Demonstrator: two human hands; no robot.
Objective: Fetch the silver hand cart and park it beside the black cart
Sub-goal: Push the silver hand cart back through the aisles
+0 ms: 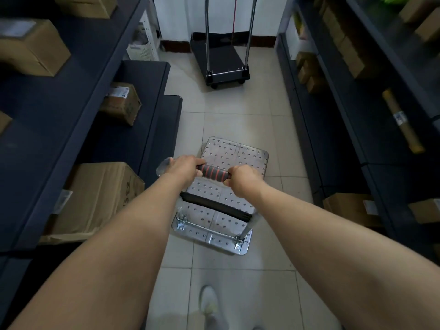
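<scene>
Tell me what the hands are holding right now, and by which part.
Both hold the silver hand cart: left hand and right hand curl round either end of its black-and-red foam handle grip.
</scene>
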